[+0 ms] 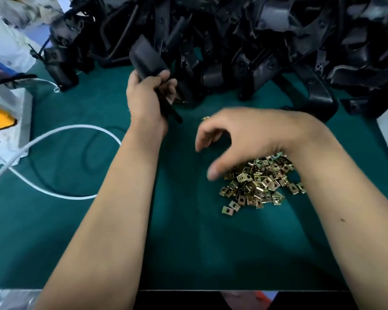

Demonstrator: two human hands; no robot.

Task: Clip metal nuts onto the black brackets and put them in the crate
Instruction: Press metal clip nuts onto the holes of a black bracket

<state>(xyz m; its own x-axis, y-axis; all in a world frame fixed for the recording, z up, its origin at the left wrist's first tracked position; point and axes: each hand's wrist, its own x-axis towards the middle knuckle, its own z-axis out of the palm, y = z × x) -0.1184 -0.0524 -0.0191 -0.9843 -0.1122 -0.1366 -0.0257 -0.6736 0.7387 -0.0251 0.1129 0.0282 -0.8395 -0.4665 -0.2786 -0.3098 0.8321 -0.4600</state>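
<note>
My left hand (147, 95) grips a black plastic bracket (147, 58) near the front of the big heap of black brackets (255, 41) at the back of the green mat. A thin black part of the bracket sticks out below my palm. My right hand (240, 135) hovers, blurred, over the mat just left of a pile of brass-coloured metal clip nuts (258, 184), fingers loosely curled downward and holding nothing that I can see. One stray nut (205, 118) lies beyond the right hand's fingers. No crate is in view.
A white cable (76, 130) loops across the left of the green mat (188, 242). A white power strip (11, 121) with an orange part sits at the left edge, beside plastic bags. The mat's front edge runs along the bottom.
</note>
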